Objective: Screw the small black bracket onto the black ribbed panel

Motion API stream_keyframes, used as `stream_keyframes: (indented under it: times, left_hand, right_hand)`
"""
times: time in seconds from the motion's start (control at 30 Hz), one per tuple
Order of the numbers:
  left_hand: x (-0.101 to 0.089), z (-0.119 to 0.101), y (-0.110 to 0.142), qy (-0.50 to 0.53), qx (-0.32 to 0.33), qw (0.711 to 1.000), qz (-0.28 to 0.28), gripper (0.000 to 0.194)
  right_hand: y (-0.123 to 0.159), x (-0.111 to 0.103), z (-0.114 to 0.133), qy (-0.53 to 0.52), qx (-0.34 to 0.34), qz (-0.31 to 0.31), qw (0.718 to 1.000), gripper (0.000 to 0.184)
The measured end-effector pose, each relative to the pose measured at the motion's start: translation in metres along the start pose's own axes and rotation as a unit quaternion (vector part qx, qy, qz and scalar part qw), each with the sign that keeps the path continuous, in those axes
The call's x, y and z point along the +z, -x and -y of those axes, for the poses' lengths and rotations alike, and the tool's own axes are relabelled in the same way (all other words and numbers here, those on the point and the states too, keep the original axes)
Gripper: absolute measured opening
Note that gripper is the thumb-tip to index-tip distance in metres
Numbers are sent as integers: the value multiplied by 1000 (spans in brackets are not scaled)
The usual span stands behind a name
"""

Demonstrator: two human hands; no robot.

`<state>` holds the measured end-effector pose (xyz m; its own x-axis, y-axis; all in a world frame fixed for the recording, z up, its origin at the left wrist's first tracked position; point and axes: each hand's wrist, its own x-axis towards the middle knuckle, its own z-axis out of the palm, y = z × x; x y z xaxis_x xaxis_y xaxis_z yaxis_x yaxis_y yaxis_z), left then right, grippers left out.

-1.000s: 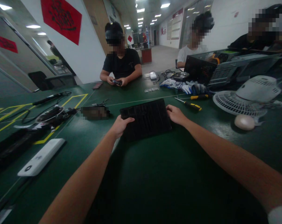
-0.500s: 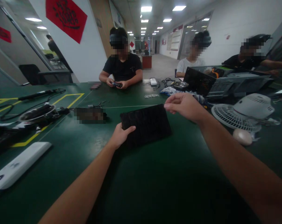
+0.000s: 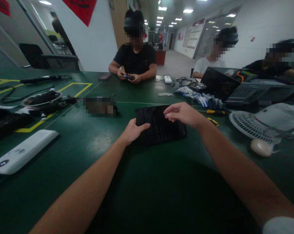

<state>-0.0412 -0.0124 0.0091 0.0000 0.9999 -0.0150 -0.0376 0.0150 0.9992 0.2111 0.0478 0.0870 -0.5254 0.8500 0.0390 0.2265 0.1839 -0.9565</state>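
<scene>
- We see a metal bowl [image 3: 197,85] on the far right of the surface [image 3: 147,188]; what is in it we cannot tell.
- Beside it stands an opened computer case [image 3: 261,92], with an orange loop [image 3: 240,76] showing among its dark parts.
- The black panel [image 3: 161,131] is in front of us, near the middle, its far edge slightly raised towards the right.
- Our left hand [image 3: 133,132] has its grip closed on the panel's left edge, thumb lying on top.
- Our right hand [image 3: 183,113] is over the panel's upper right part, its grip pinched to a small piece [image 3: 165,115], too tiny for us to name; whether that piece touches the panel we cannot tell.
- Below the panel's near edge we have room between our two forearms, where green surface shows.
- Past the panel's upper left corner sits a blurred box [image 3: 100,107], near our left hand.
- Further left lie a long white box [image 3: 25,151] and strips of yellow tape [image 3: 82,86].
- To the right, our forearm runs just beside a yellow-and-black screwdriver [image 3: 213,121], partly hiding it; beyond are a white fan [image 3: 251,125] and a pale round lump [image 3: 261,147].
- Gloves [image 3: 193,94] are heaped before the bowl, and across from us sits a person in black [image 3: 136,60].
</scene>
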Motion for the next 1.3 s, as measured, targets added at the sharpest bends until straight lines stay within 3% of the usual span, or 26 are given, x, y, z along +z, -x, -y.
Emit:
stream_keyframes:
  times: [0.63,0.87,1.0,1.1,1.17,1.23,1.3]
  left_hand:
    - [-3,0,0,20,-6,1000,23,50]
    - [-5,-1,-1,21,-14,999,35,50]
    - [-6,-2,-1,18,-22,999,38,50]
    - [-6,-2,-1,15,-34,999,33,52]
    - [-7,-1,-2,13,-41,999,27,53]
    - [-8,-1,-2,11,-41,999,24,54]
    - [-9,-1,-2,9,-39,999,22,55]
  right_hand:
    - [-4,21,0,78,48,-60,994,10]
    - [-5,26,-10,156,10,-116,981,17]
    - [-6,30,-12,143,8,-108,984,19]
    - [-3,16,-7,106,-23,-133,985,17]
    - [3,-9,-8,84,-59,-212,972,15]
    - [14,-43,-17,122,-74,-322,936,13]
    - [30,-75,-38,236,-55,-409,880,17]
